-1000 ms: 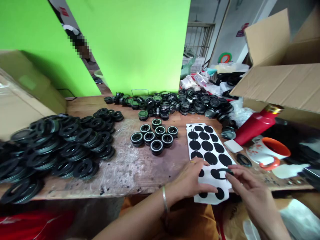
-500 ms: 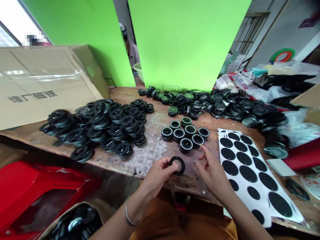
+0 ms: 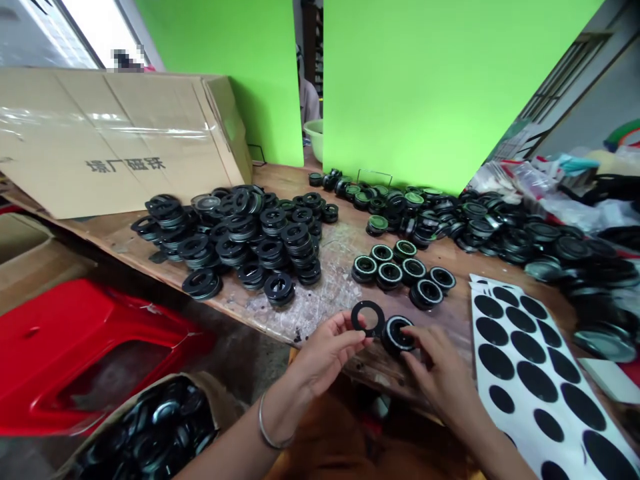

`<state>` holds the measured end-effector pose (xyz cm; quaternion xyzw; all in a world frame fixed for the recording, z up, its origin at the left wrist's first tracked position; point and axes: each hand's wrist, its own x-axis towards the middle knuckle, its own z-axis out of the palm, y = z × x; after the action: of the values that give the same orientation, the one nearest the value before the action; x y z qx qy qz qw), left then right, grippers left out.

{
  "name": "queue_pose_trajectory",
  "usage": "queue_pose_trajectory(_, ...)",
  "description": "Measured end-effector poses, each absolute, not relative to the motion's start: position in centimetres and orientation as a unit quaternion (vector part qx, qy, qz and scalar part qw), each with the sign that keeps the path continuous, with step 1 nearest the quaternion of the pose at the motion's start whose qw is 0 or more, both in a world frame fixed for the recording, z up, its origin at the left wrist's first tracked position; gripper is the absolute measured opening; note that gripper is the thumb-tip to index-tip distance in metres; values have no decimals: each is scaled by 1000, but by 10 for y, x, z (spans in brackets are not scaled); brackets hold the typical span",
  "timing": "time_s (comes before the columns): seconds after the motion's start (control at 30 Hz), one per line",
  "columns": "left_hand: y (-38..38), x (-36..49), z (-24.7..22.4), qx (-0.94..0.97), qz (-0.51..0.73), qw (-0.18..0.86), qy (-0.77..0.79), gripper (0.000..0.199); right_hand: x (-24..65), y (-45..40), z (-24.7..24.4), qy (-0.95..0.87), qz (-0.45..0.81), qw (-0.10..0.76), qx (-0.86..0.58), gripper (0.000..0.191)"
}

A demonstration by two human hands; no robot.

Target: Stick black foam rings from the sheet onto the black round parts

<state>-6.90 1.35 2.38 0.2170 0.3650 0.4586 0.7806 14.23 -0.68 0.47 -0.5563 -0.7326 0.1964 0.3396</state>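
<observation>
My left hand [image 3: 337,343] pinches a thin flat black ring [image 3: 367,305] by its lower edge, holding it tilted above the table's front part. Just to the right, my right hand [image 3: 437,360] grips a round black part [image 3: 397,333] with a pale ring on its face, thumb and fingers at its right side. The ring and the part are close side by side; whether they touch I cannot tell. Behind them stands a small group of similar black parts with pale rings [image 3: 389,274]. A big pile of stacked black rings [image 3: 240,230] lies to the left.
White sheets with black discs [image 3: 530,340] lie at the right. More round black parts [image 3: 425,217] are heaped along the back. A cardboard box [image 3: 125,140] stands back left, by green panels [image 3: 425,87]. Below left are a red plastic object [image 3: 60,333] and a box of black pieces [image 3: 150,427].
My right hand has taken one round part from the group and brought it beside the black ring in my left hand. The camera view has turned left.
</observation>
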Motion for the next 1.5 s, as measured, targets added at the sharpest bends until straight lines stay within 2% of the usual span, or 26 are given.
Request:
queue_pose_trajectory(0.23,-16,-33,37,201,467,788,346,30,109,-44,12,-459,432,513,-582,23)
queue_pose_trajectory(0.37,-25,-24,35,248,446,784,354,28,103,-51,2,-362,470,574,-565,23)
queue_pose_trajectory(0.43,-23,-25,33,313,426,757,383,36,108,-52,1,-328,474,600,-555,23)
queue_pose_trajectory(0.53,-6,-26,29,454,429,629,463,49,123,-50,6,-289,476,622,-550,22)
queue_pose_trajectory(0.67,36,-21,25,665,399,403,486,27,143,-49,9,-254,501,616,-552,23)
queue_pose_trajectory(0.73,57,-15,22,725,362,349,471,21,148,-49,8,-241,524,607,-547,24)
queue_pose_trajectory(0.8,72,-11,17,746,307,367,462,16,153,-51,6,-229,541,598,-545,25)
queue_pose_trajectory(0.9,74,-8,9,681,226,493,492,16,160,-53,4,-215,558,586,-547,26)
queue_pose_trajectory(1.0,53,-10,3,518,235,632,526,23,169,-53,1,-219,580,561,-548,25)
queue_pose_trajectory(1.07,33,-10,1,424,268,687,526,28,174,-50,-2,-234,593,540,-550,23)
queue_pose_trajectory(1.3,-2,-8,1,304,349,741,487,41,180,-28,-3,-297,631,491,-521,20)
queue_pose_trajectory(1.5,8,-10,-2,310,336,754,473,38,184,-4,7,-316,686,441,-485,12)
